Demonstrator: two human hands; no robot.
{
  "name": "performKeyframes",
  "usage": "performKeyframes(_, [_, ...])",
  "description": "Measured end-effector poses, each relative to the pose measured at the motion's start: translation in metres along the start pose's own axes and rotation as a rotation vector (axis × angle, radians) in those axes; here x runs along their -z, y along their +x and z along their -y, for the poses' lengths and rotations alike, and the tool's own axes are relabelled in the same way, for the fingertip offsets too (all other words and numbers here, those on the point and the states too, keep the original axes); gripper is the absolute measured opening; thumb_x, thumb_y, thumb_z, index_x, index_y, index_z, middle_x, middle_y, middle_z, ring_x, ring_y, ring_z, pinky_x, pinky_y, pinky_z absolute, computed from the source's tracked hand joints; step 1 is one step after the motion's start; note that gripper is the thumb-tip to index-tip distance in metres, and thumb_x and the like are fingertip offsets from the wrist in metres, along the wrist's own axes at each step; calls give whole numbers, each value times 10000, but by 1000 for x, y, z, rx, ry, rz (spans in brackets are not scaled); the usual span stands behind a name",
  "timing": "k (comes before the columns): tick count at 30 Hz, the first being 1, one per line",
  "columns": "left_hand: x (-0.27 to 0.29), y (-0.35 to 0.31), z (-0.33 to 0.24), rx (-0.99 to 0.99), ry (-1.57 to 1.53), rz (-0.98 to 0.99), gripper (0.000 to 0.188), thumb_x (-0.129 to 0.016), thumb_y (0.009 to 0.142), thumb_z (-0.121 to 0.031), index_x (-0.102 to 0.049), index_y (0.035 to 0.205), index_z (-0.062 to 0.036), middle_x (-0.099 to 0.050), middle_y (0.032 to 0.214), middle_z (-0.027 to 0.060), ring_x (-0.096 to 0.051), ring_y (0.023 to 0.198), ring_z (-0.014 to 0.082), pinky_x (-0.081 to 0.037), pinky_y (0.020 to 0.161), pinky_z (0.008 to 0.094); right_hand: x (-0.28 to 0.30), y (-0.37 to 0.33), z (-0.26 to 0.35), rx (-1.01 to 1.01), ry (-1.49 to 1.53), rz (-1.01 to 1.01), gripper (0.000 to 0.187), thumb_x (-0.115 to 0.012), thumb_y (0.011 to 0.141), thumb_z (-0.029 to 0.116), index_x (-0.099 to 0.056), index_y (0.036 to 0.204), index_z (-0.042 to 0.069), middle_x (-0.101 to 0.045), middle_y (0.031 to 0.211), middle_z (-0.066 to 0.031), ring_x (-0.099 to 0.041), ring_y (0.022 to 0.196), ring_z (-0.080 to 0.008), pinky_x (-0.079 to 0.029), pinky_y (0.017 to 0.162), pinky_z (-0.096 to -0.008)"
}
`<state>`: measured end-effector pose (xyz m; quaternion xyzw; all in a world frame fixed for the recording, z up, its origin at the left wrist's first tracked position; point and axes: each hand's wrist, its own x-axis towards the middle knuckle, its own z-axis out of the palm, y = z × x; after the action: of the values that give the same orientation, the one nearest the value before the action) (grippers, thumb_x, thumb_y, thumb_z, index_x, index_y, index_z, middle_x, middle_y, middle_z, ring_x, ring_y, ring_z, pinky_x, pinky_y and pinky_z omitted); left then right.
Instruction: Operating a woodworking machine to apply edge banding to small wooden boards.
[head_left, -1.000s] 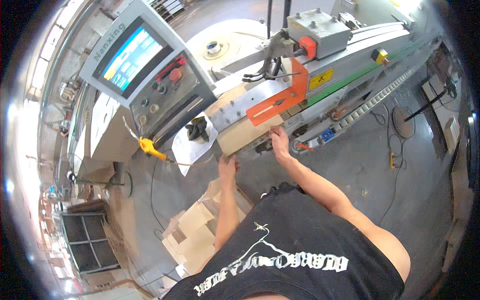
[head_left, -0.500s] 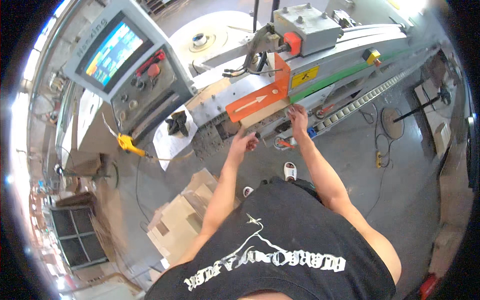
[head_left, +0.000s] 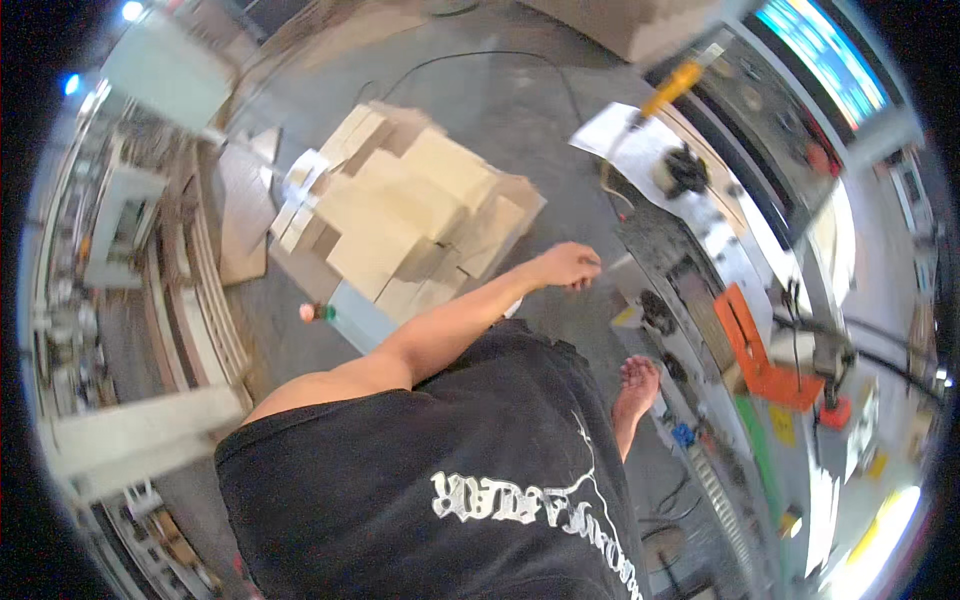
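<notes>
My left hand (head_left: 568, 266) hangs over the floor, between a stack of pale tan boards (head_left: 385, 205) and the long grey machine (head_left: 695, 300). Its fingers are loosely bent, with nothing visible in them. Lower down, my right hand (head_left: 638, 384) is beside the machine's front edge, palm partly showing, fingers curled but apart; it appears to hold nothing. Across the machine from it stands an orange guard (head_left: 755, 355). Neither hand touches the boards.
A control panel with a lit screen (head_left: 825, 60) stands at the upper right. Near it are a yellow air gun (head_left: 675, 88), a white sheet (head_left: 605, 130) and a dark cloth-like bundle (head_left: 682, 170). A roller track (head_left: 720, 505) runs along the lower right. Cables cross the floor.
My view has swung left, from the machine toward the stack of boards. Both hands have come away from the tan strip at the orange guard.
</notes>
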<state>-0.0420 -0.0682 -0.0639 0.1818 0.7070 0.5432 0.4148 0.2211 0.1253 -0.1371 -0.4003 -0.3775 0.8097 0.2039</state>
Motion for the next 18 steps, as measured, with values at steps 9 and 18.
performKeyframes(9, [299, -167, 103, 190, 819, -1352, 344, -584, 837, -251, -616, 1119, -58, -585, 1189, 159, -538, 1110, 334, -437, 939, 450, -153, 17, -29, -205, -544, 626, 222, -496, 932, 120, -557, 1117, 12, -644, 1011, -117, -645, 889, -203, -504, 777, -300])
performKeyframes(18, [345, -256, 194, 547, 746, -1291, 409, -561, 807, -257, -594, 1115, 10, -561, 1165, 232, -539, 1099, 379, -458, 915, 482, -295, 4, -86, -402, -857, 1047, 268, -525, 921, 151, -557, 1160, 35, -639, 1052, -91, -628, 957, -183, -505, 808, -301])
